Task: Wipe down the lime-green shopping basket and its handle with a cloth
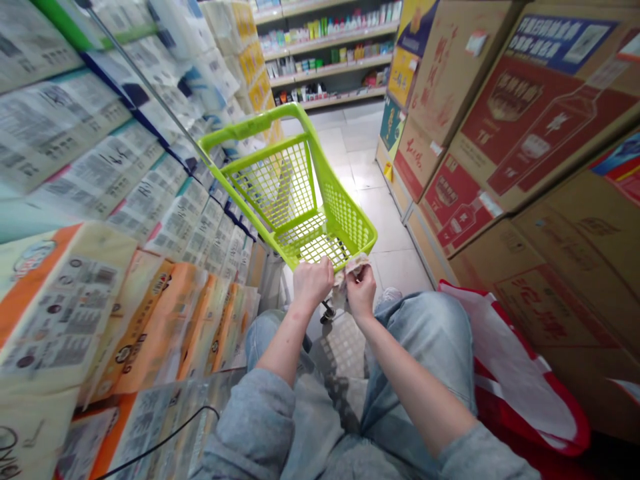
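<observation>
A lime-green shopping cart [345,193] with lattice walls stands in front of my knees, nothing lying in its basket. My left hand [313,281] is closed around its near rim. Just to the right, my right hand [361,288] pinches a crumpled, pale patterned cloth [357,264] against the same rim. Part of this cloth hangs down between my two hands. Under the basket a dark caster wheel [327,313] shows. My fingertips are partly hidden behind the rim and the cloth.
Stacked tissue packs [150,327] line the left side closely. Cardboard cartons [530,120] are piled on the right, with a red and white bag [525,373] beside my leg. Shelves of bottles [330,50] cross the aisle's far end. A black cable [170,435] lies at lower left.
</observation>
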`<state>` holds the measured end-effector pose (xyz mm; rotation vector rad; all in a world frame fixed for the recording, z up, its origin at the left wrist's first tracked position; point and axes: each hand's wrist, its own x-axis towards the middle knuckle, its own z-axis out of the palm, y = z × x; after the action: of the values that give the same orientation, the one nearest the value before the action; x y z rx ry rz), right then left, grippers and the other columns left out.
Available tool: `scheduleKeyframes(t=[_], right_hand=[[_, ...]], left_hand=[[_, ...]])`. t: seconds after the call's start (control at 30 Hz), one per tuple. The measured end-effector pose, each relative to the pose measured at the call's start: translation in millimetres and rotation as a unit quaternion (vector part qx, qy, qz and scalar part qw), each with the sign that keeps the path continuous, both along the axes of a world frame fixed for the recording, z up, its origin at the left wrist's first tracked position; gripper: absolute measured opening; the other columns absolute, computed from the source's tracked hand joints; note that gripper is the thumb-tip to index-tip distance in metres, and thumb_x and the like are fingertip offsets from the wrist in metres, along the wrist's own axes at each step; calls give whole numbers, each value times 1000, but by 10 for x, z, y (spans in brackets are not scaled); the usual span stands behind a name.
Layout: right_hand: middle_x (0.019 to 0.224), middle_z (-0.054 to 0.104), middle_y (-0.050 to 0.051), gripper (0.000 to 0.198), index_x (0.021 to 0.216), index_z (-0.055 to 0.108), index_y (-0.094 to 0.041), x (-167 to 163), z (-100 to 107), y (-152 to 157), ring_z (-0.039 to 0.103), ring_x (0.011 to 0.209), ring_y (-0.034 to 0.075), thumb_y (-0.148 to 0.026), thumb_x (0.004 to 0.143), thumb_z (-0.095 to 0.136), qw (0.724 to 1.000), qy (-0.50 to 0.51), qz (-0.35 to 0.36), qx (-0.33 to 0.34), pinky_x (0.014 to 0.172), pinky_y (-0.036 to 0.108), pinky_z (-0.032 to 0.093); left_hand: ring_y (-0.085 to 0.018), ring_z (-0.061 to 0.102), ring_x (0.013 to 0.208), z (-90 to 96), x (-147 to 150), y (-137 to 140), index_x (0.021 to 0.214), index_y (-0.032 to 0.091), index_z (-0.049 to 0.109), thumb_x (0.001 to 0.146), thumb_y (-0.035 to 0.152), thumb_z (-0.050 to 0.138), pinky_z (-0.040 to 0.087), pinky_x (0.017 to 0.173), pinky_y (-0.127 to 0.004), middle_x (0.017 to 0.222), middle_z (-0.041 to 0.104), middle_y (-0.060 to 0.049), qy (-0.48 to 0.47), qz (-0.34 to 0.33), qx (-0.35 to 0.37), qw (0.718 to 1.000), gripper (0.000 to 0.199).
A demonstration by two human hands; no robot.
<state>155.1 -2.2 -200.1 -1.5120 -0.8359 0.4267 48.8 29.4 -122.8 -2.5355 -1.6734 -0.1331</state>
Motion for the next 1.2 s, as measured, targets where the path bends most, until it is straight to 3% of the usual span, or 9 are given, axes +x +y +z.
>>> scheduleKeyframes(t=[0.1, 0.2, 0.5, 0.6, 0.77, 1.07, 1.2], right_hand=[[77, 61, 2, 16, 83, 53, -20, 312, 26, 190, 56, 69, 18, -31, 73, 59, 997, 30, -65, 20, 66, 30, 46], [83, 63, 4, 19, 86, 55, -18, 469, 55, 275, 59, 76, 20, -30, 71, 59, 997, 49, -48, 21, 72, 32, 46], [78, 62, 2, 19, 89, 54, -20, -156, 1, -54, 58, 73, 19, -31, 74, 57, 997, 67, 39, -10, 73, 32, 46], [86, 64, 4, 23, 91, 54, -19, -87, -31, 27, 60, 79, 19, -32, 73, 58, 994, 107, 21, 11, 77, 32, 47], [93, 65, 7, 28, 94, 53, -18, 222, -141, 247, 60, 84, 18, -36, 73, 55, 986, 145, -79, 20, 80, 32, 47], [85, 66, 9, 24, 88, 54, -20, -145, -359, 15, 63, 80, 24, -36, 71, 55, 987, 140, 23, -72, 75, 36, 49], [92, 66, 10, 30, 93, 53, -19, -111, -327, 51, 62, 87, 24, -36, 69, 56, 988, 141, -4, -59, 80, 36, 47]], left_hand=[[-22, 62, 68, -1, -1, 4, 88, 18, 60, 94, 35, 23, 36, 64, -30, 68, 66, -9, 6, -1, 2, 1000, 41], [-21, 62, 66, -5, 6, 12, 88, 19, 60, 94, 35, 23, 36, 63, -30, 67, 66, -8, 11, -2, 4, 1000, 41], [-22, 63, 68, -3, 40, 23, 89, 18, 59, 94, 34, 20, 37, 65, -30, 69, 67, -9, 19, -2, -1, 1000, 42], [-22, 64, 71, 14, 36, 9, 90, 18, 60, 94, 34, 20, 38, 67, -31, 71, 67, -9, 23, 5, -3, 1000, 43], [-24, 63, 71, 23, 29, -7, 89, 19, 61, 94, 35, 20, 37, 63, -30, 70, 67, -8, 29, 10, 8, 1000, 44], [-22, 63, 71, -7, 27, 2, 89, 19, 61, 94, 35, 21, 37, 65, -29, 70, 66, -8, 22, 14, 4, 1000, 44], [-22, 63, 70, 7, 25, -4, 88, 19, 61, 95, 34, 20, 37, 66, -30, 69, 66, -9, 23, 4, 6, 1000, 44]])
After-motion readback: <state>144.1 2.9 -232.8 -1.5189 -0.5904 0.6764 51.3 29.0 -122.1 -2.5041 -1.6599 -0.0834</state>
